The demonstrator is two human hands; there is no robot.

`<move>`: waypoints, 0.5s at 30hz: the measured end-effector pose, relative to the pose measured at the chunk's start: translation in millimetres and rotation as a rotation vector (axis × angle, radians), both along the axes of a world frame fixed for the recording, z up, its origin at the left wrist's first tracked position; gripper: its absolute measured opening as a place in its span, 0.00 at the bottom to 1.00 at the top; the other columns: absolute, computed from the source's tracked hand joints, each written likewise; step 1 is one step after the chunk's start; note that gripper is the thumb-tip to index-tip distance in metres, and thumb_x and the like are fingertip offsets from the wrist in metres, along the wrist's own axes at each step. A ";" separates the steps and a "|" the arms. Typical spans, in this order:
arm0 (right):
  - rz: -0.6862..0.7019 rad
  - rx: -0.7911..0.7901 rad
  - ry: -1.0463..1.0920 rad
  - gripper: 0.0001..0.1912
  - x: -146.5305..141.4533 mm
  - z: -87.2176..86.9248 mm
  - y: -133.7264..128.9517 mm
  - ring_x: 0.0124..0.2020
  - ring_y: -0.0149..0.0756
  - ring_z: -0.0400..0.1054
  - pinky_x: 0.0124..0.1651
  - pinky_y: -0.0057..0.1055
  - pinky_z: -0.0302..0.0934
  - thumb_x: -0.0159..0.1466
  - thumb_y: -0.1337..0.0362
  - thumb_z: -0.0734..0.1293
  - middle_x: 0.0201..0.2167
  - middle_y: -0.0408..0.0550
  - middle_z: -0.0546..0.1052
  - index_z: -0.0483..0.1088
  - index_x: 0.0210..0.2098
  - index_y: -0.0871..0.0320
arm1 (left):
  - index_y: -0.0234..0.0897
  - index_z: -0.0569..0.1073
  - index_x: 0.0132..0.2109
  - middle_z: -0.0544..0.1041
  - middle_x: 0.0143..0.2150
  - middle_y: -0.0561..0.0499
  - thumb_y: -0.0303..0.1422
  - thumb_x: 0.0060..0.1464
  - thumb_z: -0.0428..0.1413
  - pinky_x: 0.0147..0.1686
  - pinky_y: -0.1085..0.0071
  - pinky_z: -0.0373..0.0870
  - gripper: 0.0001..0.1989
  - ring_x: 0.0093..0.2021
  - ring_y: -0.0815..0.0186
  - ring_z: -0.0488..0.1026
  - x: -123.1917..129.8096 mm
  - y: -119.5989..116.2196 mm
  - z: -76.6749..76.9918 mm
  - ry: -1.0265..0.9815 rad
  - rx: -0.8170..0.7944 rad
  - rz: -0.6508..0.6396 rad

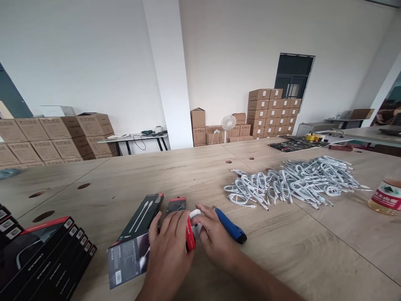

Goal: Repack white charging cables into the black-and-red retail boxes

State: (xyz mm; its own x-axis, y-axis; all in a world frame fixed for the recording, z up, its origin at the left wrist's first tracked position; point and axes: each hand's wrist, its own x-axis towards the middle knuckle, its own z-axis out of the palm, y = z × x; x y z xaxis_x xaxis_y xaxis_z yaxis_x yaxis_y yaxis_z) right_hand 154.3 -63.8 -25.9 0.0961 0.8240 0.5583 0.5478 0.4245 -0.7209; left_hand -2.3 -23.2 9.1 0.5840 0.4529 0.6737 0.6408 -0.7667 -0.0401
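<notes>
My left hand (169, 246) is wrapped round a black box with a red end (190, 237), held low over the table. At the box's end my right hand (216, 238) pinches a white item (196, 214), which my fingers partly cover; its exact kind is hidden. A blue utility knife (231, 225) lies just beyond the right hand. To the left are a black cable box (139, 221) with two white cables printed on it and a grey printed box (127, 259). Another dark box (176, 204) lies behind my left hand.
Bundled white cables (300, 182) lie heaped on the wooden table (163, 175) to the right. Stacked black boxes (53, 267) fill the near left. A jar with a red label (387, 198) stands at the right edge. Cartons (271, 113) and a fan (228, 122) are behind.
</notes>
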 end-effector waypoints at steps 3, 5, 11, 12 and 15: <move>0.145 -0.185 0.271 0.25 -7.4 6.1 -2.1 0.69 0.42 0.54 0.71 0.45 0.47 0.57 0.79 0.60 0.64 0.47 0.67 0.74 0.48 0.51 | 0.37 0.66 0.59 0.78 0.55 0.42 0.22 0.51 0.53 0.66 0.47 0.47 0.27 0.57 0.51 0.73 -1.6 3.4 -0.6 0.020 0.039 0.026; 0.228 -0.213 0.472 0.16 -10.0 9.2 -1.4 0.65 0.43 0.59 0.68 0.42 0.52 0.58 0.74 0.64 0.60 0.46 0.69 0.74 0.42 0.51 | 0.37 0.65 0.60 0.78 0.55 0.42 0.22 0.51 0.53 0.65 0.48 0.48 0.28 0.57 0.51 0.72 -1.6 4.8 -0.6 0.038 0.036 0.023; 0.106 -0.133 0.842 0.20 5.9 10.4 9.2 0.49 0.45 0.70 0.52 0.37 0.63 0.49 0.52 0.78 0.51 0.50 0.73 0.67 0.25 0.56 | 0.40 0.62 0.65 0.76 0.59 0.44 0.24 0.49 0.56 0.59 0.54 0.56 0.35 0.58 0.52 0.71 -6.9 10.3 -0.8 0.061 -0.063 0.017; 0.071 -0.126 0.887 0.21 12.2 10.6 11.2 0.46 0.43 0.71 0.49 0.37 0.65 0.50 0.49 0.78 0.50 0.51 0.74 0.66 0.26 0.56 | 0.41 0.61 0.66 0.75 0.59 0.44 0.25 0.50 0.56 0.58 0.54 0.57 0.36 0.58 0.52 0.70 -9.8 11.9 -0.5 0.065 -0.077 0.038; -0.014 -0.084 0.912 0.20 33.4 12.2 15.9 0.41 0.42 0.72 0.46 0.39 0.66 0.56 0.45 0.72 0.44 0.52 0.77 0.67 0.29 0.55 | 0.44 0.62 0.67 0.75 0.59 0.45 0.27 0.52 0.56 0.54 0.55 0.59 0.35 0.57 0.51 0.70 -18.0 15.3 1.1 0.082 -0.098 0.109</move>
